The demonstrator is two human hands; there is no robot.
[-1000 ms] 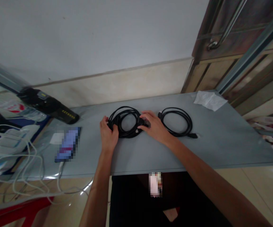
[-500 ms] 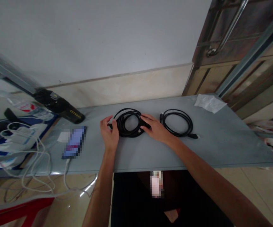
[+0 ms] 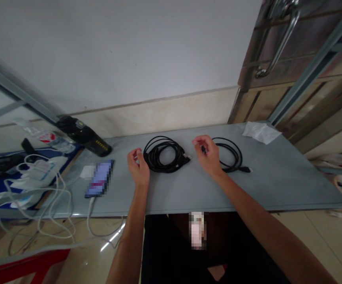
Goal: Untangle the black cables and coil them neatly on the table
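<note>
Two coiled black cables lie on a grey table (image 3: 277, 177). The thicker coil (image 3: 164, 154) sits in the middle, between my hands. My left hand (image 3: 138, 167) hovers just left of it, fingers loosely curled and apart, holding nothing. My right hand (image 3: 208, 156) is raised between the two coils, fingers half bent and empty, covering the left part of the thinner coil (image 3: 232, 157). Neither hand touches the thicker coil.
A phone (image 3: 99, 178) with a white cable lies left of my left hand. A black handheld device (image 3: 83, 136) rests at the back left. White chargers and cords (image 3: 37, 173) are piled at far left. A white paper (image 3: 261, 131) lies at the back right, near a metal door.
Both hands have let go of the thicker coil and lifted away from it. My right hand moved right toward the thinner coil. The camera view shifted slightly.
</note>
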